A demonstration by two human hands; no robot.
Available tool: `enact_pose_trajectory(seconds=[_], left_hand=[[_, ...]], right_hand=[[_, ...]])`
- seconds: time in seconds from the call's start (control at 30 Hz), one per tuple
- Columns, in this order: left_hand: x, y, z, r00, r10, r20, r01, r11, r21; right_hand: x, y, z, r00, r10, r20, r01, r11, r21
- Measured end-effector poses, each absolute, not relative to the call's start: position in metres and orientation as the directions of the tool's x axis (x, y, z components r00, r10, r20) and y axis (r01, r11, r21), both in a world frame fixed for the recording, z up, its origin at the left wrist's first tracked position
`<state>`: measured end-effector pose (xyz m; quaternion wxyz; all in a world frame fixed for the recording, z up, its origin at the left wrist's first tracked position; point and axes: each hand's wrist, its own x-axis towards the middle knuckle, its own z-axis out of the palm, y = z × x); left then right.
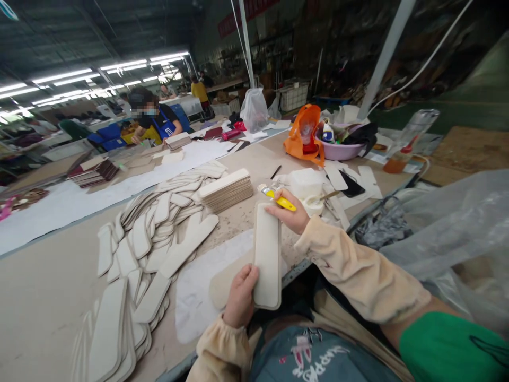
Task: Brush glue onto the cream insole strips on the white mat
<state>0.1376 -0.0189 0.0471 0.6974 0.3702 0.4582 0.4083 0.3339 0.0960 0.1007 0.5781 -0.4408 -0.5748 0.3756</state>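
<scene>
My left hand [240,297] grips the lower left edge of a long, pale board piece with rounded corners [267,260], held up near the table's front edge. In my right hand [292,212] is a yellow-handled paintbrush [284,201], its bristles pointing left; the fingertips of that hand also touch the board's upper right edge. Beneath the held piece, another pale board [226,281] lies on a white sheet [191,297]. A neat stack of such boards [226,193] stands beyond, and a loose heap of them [155,233] spreads to the left.
Right of the brush sit a small white pot [313,205] with a stick and a white plastic tub [305,182]. Farther back are an orange bag [304,135], a lilac basin [344,152] and a bottle of amber liquid [397,159]. A co-worker [157,119] sits across the table.
</scene>
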Motion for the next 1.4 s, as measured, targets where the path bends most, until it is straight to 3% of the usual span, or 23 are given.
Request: enact_pose_trajectory(seconds=[0.1,0.2,0.53,0.73,0.9,1.07,1.23,1.4], left_hand=[[0.136,-0.027,0.045,0.336,0.847,-0.413,-0.345,0.518,0.782],[0.133,-0.034,0.044,0.409,0.793,-0.452,-0.285,0.582,0.762],[0.116,-0.030,0.033,0.247,0.856,-0.454,-0.265,0.510,0.818],[0.092,-0.005,0.034,0.231,0.852,-0.470,-0.174,0.511,0.842],[0.069,0.045,0.064,0.200,0.912,-0.358,-0.004,0.366,0.930],[0.042,0.138,0.098,-0.016,0.983,-0.184,0.122,0.184,0.975],[0.023,0.241,0.118,-0.237,0.971,-0.026,0.279,0.094,0.956],[0.015,0.310,0.112,-0.305,0.950,0.059,0.444,0.087,0.892]], right_hand=[[0.340,0.102,0.096,0.099,0.943,0.319,0.063,0.314,-0.947],[0.346,0.106,0.090,0.153,0.930,0.335,0.108,0.321,-0.941],[0.360,0.105,0.077,0.116,0.895,0.431,0.376,0.362,-0.853],[0.361,0.118,0.064,0.078,0.898,0.432,0.416,0.365,-0.833],[0.351,0.154,0.077,0.082,0.884,0.460,0.407,0.392,-0.825],[0.336,0.226,0.092,0.120,0.845,0.522,0.473,0.413,-0.778],[0.320,0.299,0.095,0.168,0.831,0.530,0.567,0.358,-0.742],[0.308,0.343,0.085,0.203,0.872,0.446,0.665,0.211,-0.716]])
